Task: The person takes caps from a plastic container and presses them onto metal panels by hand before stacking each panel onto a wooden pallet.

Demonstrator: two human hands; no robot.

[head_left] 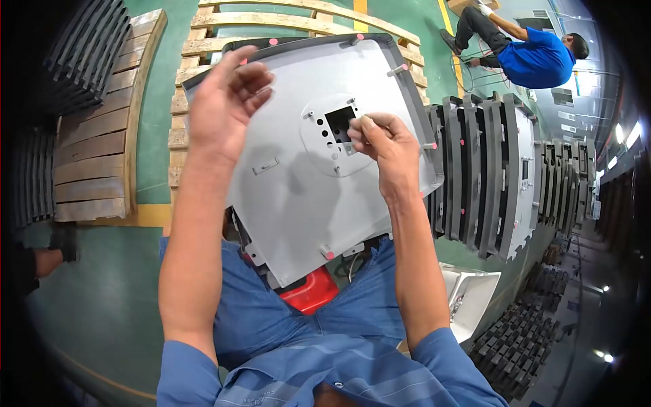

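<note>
A grey panel (291, 197) is lying just beyond the person's lap. Above it, the right hand (390, 144) is pinching its fingertips near the square opening, on what one cannot tell; the left hand (220, 112) is hovering half-open, empty. Beyond, a wooden pallet (271, 19) is showing; farther right, a blue-shirted person (539, 60) is sitting.
</note>
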